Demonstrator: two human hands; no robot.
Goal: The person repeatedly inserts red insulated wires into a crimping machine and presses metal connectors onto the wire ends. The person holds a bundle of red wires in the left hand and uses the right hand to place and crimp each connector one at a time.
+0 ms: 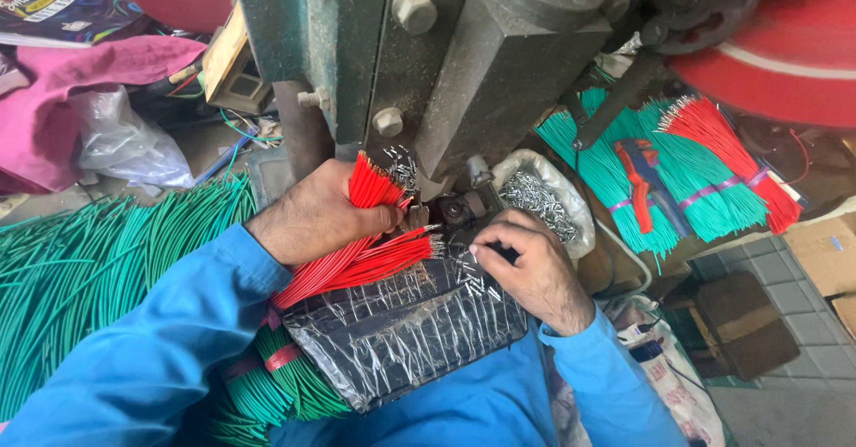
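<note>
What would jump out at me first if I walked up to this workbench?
Probably the bunch of bright red wires gripped in the left hand at the centre, right under the heavy dark metal press. Then the mass of green wires spread at the left.

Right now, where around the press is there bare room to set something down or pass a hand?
The plastic-wrapped black pad is mostly bare below the left hand, which clasps the red wire bundle, and the right hand. The grey tiled floor at lower right is open too. By the metal terminals and green wire bundles it is crowded.
</note>
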